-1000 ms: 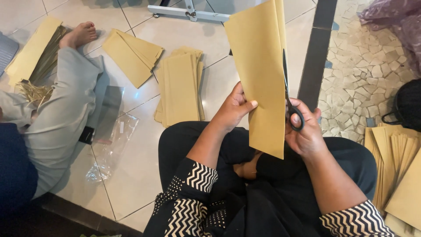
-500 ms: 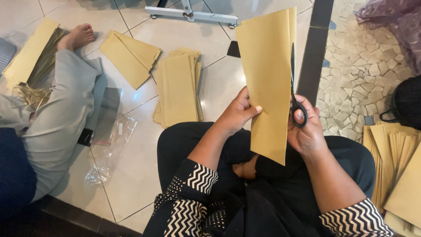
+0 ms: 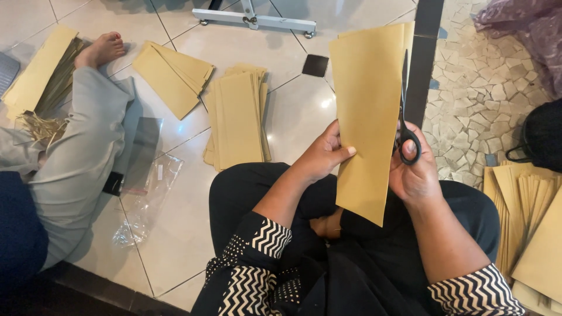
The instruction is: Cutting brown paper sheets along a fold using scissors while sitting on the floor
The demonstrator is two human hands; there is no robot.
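With your left hand (image 3: pixel 319 157) pinching the tan paper sheet (image 3: pixel 367 117) at center frame and right-hand fingers (image 3: pixel 410 147) clenched through the scissors (image 3: pixel 405 126), hold it taut and cut straight along its right edge.

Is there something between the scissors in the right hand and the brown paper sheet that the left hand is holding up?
Nothing visible. The left hand grips the brown paper sheet at its left edge. The right hand holds the black scissors directly along the sheet's right edge. The stacks of brown paper lie apart on the floor.
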